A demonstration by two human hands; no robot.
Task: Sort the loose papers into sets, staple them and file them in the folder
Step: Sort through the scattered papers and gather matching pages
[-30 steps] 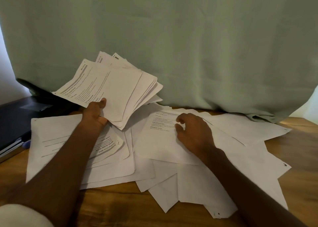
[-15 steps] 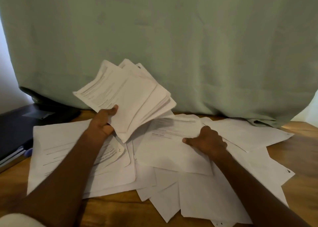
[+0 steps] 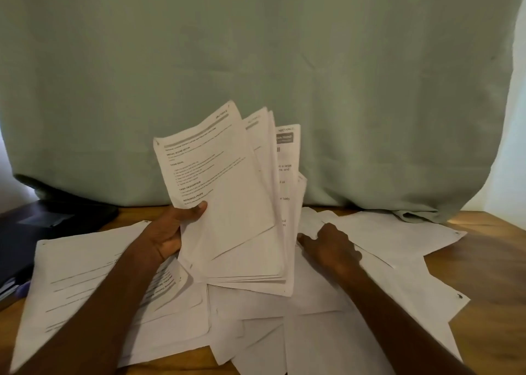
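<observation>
My left hand (image 3: pixel 168 232) holds a fanned stack of printed sheets (image 3: pixel 227 204) upright over the middle of the table, thumb on the front page. My right hand (image 3: pixel 327 245) pinches the lower right edge of a single printed sheet (image 3: pixel 286 175), which stands against the back of that stack. Many loose white papers (image 3: pixel 370 303) lie scattered and overlapping on the wooden table (image 3: pixel 489 261) beneath both arms. Some of them, on the left (image 3: pixel 85 275), show lines of print. No stapler is in view.
A dark flat folder-like object (image 3: pixel 31 232) lies at the table's left edge, with a purple pen (image 3: pixel 21 288) beside it. A pale green curtain (image 3: pixel 256 61) hangs right behind the table and rests on its far edge.
My left hand has swung the stack to the right and turned it upright. My right hand has lifted the printed sheet off the table and brought it against the back of the stack.
</observation>
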